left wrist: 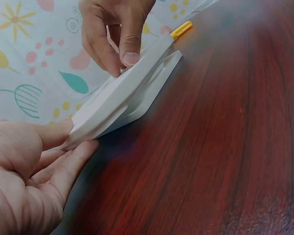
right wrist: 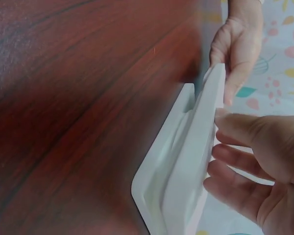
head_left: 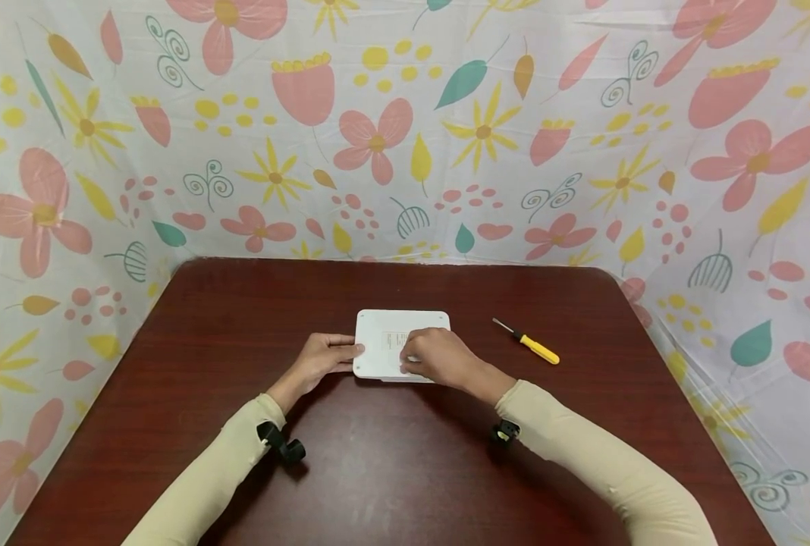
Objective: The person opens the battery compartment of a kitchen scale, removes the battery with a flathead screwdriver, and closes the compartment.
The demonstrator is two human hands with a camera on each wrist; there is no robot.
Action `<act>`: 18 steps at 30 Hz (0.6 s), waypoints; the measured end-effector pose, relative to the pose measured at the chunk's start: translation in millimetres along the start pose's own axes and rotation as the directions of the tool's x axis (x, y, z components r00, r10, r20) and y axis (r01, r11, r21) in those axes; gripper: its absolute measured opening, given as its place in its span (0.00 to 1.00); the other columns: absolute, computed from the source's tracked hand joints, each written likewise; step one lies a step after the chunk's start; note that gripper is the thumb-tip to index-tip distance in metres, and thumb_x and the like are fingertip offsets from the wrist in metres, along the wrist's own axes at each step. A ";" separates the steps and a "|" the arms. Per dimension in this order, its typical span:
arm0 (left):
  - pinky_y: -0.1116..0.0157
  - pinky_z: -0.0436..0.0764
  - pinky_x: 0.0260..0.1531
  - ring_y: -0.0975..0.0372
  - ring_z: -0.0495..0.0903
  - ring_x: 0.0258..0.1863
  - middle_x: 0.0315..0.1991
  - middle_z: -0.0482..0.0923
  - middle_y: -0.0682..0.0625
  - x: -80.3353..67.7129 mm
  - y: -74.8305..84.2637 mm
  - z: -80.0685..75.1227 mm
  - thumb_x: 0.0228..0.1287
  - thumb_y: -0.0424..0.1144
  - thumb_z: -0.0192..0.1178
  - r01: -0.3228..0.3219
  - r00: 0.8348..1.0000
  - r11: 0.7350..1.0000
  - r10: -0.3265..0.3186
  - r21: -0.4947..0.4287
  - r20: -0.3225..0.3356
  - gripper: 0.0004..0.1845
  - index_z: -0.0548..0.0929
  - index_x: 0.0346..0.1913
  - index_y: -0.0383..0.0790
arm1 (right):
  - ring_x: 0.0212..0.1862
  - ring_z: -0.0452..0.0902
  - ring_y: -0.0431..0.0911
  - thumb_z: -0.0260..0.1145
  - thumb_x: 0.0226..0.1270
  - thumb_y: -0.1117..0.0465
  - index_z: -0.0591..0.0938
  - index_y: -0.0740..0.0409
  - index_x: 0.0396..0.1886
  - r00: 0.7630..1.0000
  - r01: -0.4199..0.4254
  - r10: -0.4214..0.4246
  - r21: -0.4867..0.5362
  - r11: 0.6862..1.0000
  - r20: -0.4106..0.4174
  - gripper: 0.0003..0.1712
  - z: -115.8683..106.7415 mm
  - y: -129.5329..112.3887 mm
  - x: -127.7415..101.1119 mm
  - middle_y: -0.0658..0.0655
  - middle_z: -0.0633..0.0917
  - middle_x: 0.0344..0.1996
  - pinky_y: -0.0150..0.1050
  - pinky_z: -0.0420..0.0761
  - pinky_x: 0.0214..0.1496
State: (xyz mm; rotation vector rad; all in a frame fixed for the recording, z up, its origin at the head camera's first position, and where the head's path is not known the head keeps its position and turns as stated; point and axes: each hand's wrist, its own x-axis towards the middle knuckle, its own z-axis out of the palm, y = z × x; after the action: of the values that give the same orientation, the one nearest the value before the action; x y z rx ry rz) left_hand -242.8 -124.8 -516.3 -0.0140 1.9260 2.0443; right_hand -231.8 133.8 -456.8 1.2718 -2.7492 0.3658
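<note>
A: Looking at the white plastic device (head_left: 391, 341) here, some flat router-type box lying label-side up around the middle of the dark wooden table (head_left: 241, 318), a bit toward the far edge. Left hand (head_left: 319, 360) is on its left edge, thumb on top and fingers curled under, so it's pinching that side. Right hand (head_left: 439, 356) is draped over the right half with the fingers bent down over the near edge, gripping it.

B: The wrist views show more. The top cover (left wrist: 122, 93) is sitting lifted off the base tray (left wrist: 157, 83), with a gap open along the side. Same thing from the right wrist view, the shell (right wrist: 196, 161) is tilted up off the lower piece.

A: So it's a two-part case being pulled apart. My take: keep the lift even on both ends so the plastic doesn't twist, and hold the bottom half down against the table instead of letting the whole thing ride up.

B: Agreed. Can't tell if any clips are holding inside, that part's hidden. The yellow-handled screwdriver (head_left: 531, 345) is lying well off to the right of the box, toward the right edge, nobody touching it. I'd go slow near the corners.
</note>
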 end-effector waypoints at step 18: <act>0.59 0.90 0.43 0.57 0.88 0.38 0.46 0.85 0.34 0.2 2.4 0.0 0.67 0.26 0.66 -0.003 1.000 1.000 0.003 -0.007 0.013 0.22 0.77 0.59 0.16 | 0.36 0.86 0.41 0.71 0.68 0.60 0.89 0.50 0.27 0.988 0.145 -0.151 -0.182 0.973 -0.023 0.08 2.0 -0.8 -3.6 0.47 0.89 0.31 0.38 0.88 0.36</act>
State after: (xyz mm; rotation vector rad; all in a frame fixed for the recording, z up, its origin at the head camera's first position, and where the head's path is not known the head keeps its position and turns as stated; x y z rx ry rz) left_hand -243.5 -124.8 -514.0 0.0010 1.9120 2.0485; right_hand -228.8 135.5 -459.3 1.3954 -2.5679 0.1236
